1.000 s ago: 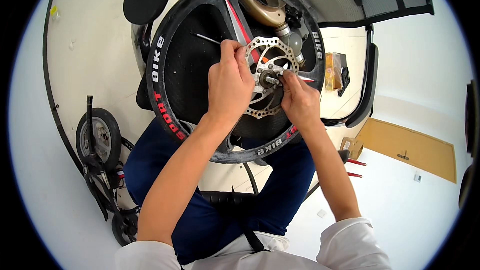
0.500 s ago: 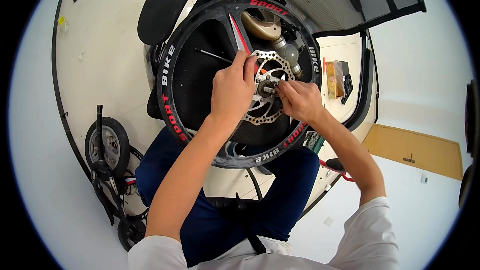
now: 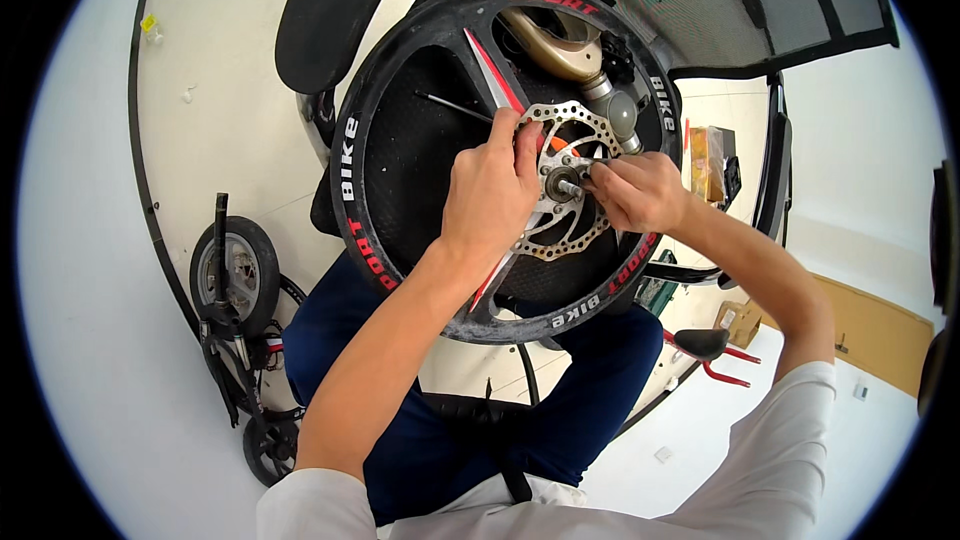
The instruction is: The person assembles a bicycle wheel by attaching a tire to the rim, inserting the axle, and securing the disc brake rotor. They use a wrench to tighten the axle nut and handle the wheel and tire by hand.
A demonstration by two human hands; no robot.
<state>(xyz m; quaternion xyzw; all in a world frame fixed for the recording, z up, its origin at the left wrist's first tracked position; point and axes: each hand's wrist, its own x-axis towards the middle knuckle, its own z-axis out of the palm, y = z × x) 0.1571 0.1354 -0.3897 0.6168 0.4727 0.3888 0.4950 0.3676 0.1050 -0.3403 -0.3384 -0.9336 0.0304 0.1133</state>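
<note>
A black bicycle wheel [image 3: 352, 190] with broad spokes and red and white lettering lies flat on a black chair seat [image 3: 405, 170] before me. Bolted around its hub [image 3: 562, 182] is a silver brake disc [image 3: 572, 248] with holes along its edge. My left hand [image 3: 492, 185] is closed on the disc's upper left edge, thumb and fingers pinched. Close to the hub and its protruding axle, my right hand [image 3: 640, 190] is closed in a pinch; its fingers hide what they hold, if anything. A screwdriver [image 3: 450, 105] with a thin shaft lies under the disc, partly covered by my left hand.
A gold-coloured fork part [image 3: 548, 52] rests by the wheel's far rim. The chair's armrest [image 3: 335, 10] and mesh back [image 3: 670, 0] stand beyond. A small black bike [image 3: 235, 310] is on the floor at left; a yellow box [image 3: 708, 162] is at right.
The whole scene has shifted slightly rightward in the picture. Both hands remain at the brake disc, the right one still pinched near the hub; the wheel shows little turning.
</note>
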